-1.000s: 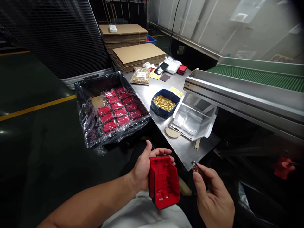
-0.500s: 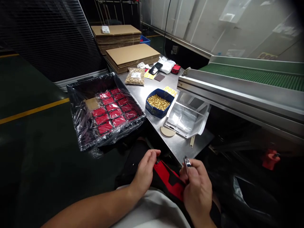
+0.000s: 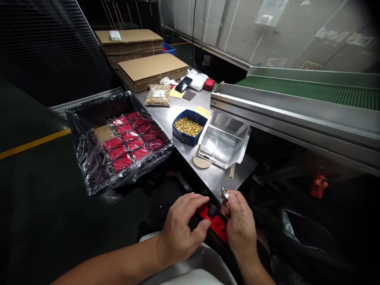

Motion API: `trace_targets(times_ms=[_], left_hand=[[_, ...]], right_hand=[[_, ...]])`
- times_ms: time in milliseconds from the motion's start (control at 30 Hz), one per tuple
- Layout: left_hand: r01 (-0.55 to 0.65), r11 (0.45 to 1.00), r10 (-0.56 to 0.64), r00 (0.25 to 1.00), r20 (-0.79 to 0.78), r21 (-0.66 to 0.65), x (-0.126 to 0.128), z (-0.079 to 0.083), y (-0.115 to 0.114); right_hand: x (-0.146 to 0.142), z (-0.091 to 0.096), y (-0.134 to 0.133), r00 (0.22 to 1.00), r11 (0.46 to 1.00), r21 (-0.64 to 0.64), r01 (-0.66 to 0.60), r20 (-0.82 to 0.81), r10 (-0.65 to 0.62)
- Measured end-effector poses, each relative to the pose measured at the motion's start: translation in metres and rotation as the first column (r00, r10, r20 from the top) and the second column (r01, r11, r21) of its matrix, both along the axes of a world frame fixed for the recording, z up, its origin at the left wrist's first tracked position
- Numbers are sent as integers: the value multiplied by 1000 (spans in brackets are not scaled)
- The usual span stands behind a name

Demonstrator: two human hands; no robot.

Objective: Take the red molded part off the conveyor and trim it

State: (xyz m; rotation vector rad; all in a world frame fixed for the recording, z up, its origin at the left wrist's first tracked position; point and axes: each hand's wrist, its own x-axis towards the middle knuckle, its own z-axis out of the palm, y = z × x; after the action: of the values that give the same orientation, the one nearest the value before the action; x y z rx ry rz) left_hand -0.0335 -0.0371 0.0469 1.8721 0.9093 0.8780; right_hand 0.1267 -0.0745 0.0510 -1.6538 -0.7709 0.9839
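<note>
Low in the head view, my left hand (image 3: 182, 229) grips a red and black plastic housing (image 3: 214, 225) over my lap. My right hand (image 3: 240, 227) rests against the housing's right side and pinches a small metal tool (image 3: 225, 195) whose tip sticks up above the thumb. Most of the housing is hidden between the two hands.
A black crate (image 3: 89, 118) lined with clear film holds several red housings (image 3: 129, 138). On the steel table (image 3: 216, 180) stand a blue bin of brass parts (image 3: 188, 127), a clear bag holder (image 3: 222, 144), a bagged batch of brass parts (image 3: 158, 95) and cardboard stacks (image 3: 151, 69). A green conveyor (image 3: 311, 91) runs along the right.
The housing was held upright a second ago, then lowered and turned down onto my lap. My right hand closed in on it with the tool. The view shifted left.
</note>
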Motion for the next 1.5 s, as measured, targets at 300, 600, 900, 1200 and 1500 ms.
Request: trace_targets(times_ms=[300, 600, 900, 1200, 1500], left_hand=[[261, 946, -272, 962, -32, -190, -11, 11, 15], [153, 916, -62, 967, 247, -371, -11, -5, 13], [222, 767, -30, 950, 312, -602, -2, -17, 0], [307, 731, -73, 923, 378, -609, -3, -24, -9], [314, 689, 25, 890, 455, -653, 0, -27, -9]], right_hand=[[10, 8, 7, 985, 982, -81, -171, 7, 172], [15, -29, 3, 771, 956, -82, 280, -575, -275], [7, -7, 3, 612, 849, -98, 519, -651, -449], [9, 5, 1, 834, 893, 69, 445, -396, -385], [12, 5, 2, 804, 902, 70, 426, -486, -343]])
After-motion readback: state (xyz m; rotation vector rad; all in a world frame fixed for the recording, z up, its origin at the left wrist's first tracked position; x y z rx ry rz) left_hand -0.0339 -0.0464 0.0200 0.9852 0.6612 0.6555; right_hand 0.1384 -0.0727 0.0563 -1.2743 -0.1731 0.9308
